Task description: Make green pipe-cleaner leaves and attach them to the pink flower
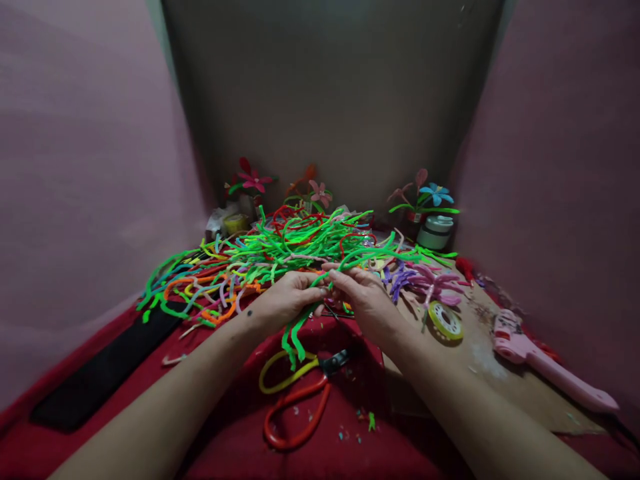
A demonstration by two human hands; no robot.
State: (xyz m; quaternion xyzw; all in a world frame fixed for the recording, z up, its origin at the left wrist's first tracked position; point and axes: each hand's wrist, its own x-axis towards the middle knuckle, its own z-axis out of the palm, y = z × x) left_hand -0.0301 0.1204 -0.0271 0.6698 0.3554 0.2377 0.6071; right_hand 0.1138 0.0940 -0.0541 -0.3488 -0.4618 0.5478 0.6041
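Observation:
Both of my hands meet over the near side of a heap of fuzzy pipe cleaners. My left hand (295, 297) pinches a few bright green pipe cleaners (299, 339), whose lower ends dangle below the palm. The fingers of my right hand (360, 290) close on the same green strands, and their other ends stretch off to the upper right. Where the strands cross is partly covered by my fingers. Just below lie scissors (299, 417) with one red and one yellow handle loop, touched by neither hand.
Behind my hands spreads the heap of mostly green pipe cleaners (295, 237). Pipe-cleaner flowers (436, 194) stand along the back. On the right, a yellow tape roll (445, 321) and a pink corded tool (555, 373) rest on a brown board (480, 373). A black strip (107, 370) lies left.

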